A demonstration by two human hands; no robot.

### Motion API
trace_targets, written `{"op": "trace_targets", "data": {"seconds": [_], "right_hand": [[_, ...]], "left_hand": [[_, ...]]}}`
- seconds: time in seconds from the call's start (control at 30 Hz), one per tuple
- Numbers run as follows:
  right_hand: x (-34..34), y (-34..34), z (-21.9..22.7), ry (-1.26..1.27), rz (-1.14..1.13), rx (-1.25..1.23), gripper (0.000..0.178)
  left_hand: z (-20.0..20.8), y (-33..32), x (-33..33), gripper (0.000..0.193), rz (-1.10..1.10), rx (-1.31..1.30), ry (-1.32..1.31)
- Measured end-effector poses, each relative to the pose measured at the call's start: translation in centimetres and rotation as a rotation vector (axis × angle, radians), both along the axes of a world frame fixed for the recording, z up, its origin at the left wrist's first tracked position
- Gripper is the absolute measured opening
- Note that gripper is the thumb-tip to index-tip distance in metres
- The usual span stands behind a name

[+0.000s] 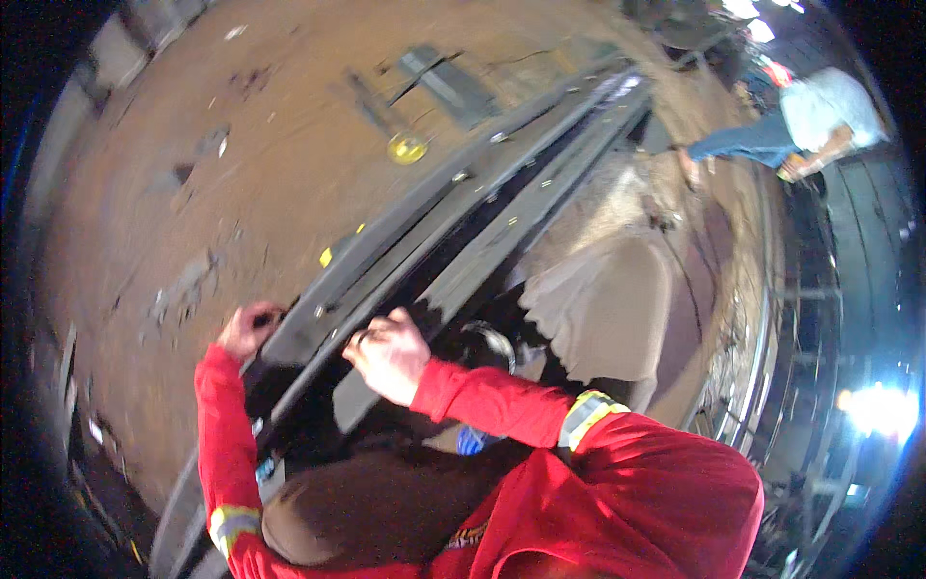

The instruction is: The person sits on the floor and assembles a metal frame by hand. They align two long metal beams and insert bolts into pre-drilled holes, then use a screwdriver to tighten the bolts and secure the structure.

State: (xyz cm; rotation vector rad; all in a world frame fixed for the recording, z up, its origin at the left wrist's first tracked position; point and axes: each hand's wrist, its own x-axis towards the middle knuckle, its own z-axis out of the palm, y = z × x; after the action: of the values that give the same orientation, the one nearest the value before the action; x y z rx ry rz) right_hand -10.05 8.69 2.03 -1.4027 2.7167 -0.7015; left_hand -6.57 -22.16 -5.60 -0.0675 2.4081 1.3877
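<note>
Long grey metal beams [386, 232] run diagonally from near my body toward the upper right. My left hand [249, 329] is closed at the left edge of the nearest beam end, its fingers curled around the side. Across from it, my right hand [393, 358] has its fingers bent down over the beam's right edge. Both fingertips are partly hidden and a little blurred. Small shiny fittings [459, 177] sit along the beams' upper faces. A yellow piece [326, 257] lies beside the beam, beyond my left hand.
On the brown ground lie a round yellow object [407, 148] and a dark flat plate [449, 87]. My knee [608, 299] is right of the beams. Another person [820, 116] bends over at the upper right. A bright lamp [883, 412] shines at the right.
</note>
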Motion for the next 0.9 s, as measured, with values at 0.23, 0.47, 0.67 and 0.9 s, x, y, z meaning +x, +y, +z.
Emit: {"op": "trace_targets", "data": {"seconds": [0.23,0.47,0.67,0.9], "right_hand": [[-0.4,-0.6,0.1,-0.536,-0.181,-0.006,0.021],[-1.8,0.4,0.7,-0.855,-0.235,0.057,0.025],[-1.5,-0.3,-0.1,-0.654,-0.149,-0.005,0.027],[-1.8,-0.6,-0.2,-0.69,-0.136,0.037,0.026]], "left_hand": [[-2.8,0.6,-0.6,0.042,0.093,-0.032,-0.072],[0.6,3.2,-2.2,0.04,0.013,-0.15,0.012],[-6.5,-3.2,0.1,0.024,0.234,-0.105,0.289],[11.7,-4.4,7.2,0.016,0.838,0.107,0.103]]}}
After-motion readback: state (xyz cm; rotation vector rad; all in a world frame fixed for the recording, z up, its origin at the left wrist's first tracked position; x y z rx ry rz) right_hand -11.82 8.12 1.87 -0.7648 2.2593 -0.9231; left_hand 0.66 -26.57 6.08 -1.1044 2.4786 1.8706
